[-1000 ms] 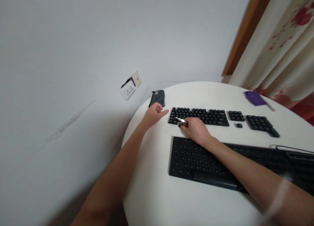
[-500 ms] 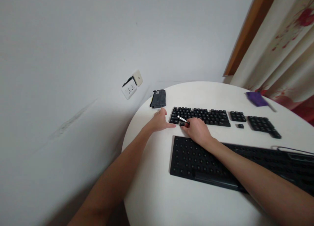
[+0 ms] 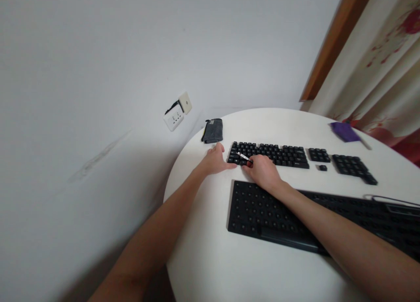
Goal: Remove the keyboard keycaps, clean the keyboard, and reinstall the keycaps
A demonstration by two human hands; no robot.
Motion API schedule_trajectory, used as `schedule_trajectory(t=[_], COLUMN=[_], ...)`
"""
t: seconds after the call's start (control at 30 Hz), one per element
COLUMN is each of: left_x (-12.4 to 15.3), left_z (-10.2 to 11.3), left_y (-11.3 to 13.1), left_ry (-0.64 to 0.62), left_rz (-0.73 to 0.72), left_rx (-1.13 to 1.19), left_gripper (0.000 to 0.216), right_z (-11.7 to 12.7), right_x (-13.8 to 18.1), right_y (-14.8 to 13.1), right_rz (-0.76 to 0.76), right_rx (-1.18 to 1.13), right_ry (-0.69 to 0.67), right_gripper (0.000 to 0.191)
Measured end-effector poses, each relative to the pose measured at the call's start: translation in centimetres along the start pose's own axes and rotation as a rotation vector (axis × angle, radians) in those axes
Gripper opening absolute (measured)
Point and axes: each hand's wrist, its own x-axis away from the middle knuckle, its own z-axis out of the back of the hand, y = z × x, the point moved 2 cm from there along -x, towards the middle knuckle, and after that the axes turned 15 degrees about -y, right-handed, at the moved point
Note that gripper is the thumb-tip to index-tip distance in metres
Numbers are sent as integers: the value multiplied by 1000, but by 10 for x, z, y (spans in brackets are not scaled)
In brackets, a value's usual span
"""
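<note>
Black keycaps (image 3: pixel 282 155) lie in keyboard order on the white table. My left hand (image 3: pixel 215 160) rests at the left end of these rows, thumb stretched toward the bottom row and apart from the bent fingers; nothing shows in it. A slim tool with a silver metal end (image 3: pixel 243 156) sticks out of my right hand (image 3: pixel 262 170), which is closed on it at the bottom row. Its other end is hidden in the fingers. Below my right hand and forearm lies a black keyboard base (image 3: pixel 249 210), bare of keycaps on its left part.
One loose keycap (image 3: pixel 323 167) sits between the arrow gap and the number-pad keycaps (image 3: pixel 352 166). A folded grey cloth (image 3: pixel 213 131) lies at the far left, by the wall. At the far right is a purple brush-like object (image 3: pixel 344 131). A cable (image 3: pixel 393 200) runs behind the base.
A keycap beside my right fingertips has moved away from me, into line with the bottom row. My hands have hardly shifted, and the right still holds the tool.
</note>
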Motion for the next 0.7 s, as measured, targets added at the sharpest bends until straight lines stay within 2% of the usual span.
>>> schedule_trajectory(t=[0.7], left_x=[-1], left_z=[-2], left_y=[0], left_ry=[11], left_rz=[-3], left_rx=[-8], left_gripper=[63], right_z=[-1], right_x=[-2], right_y=[0], right_rz=[26], right_rx=[-8], right_ry=[21], right_gripper=[17])
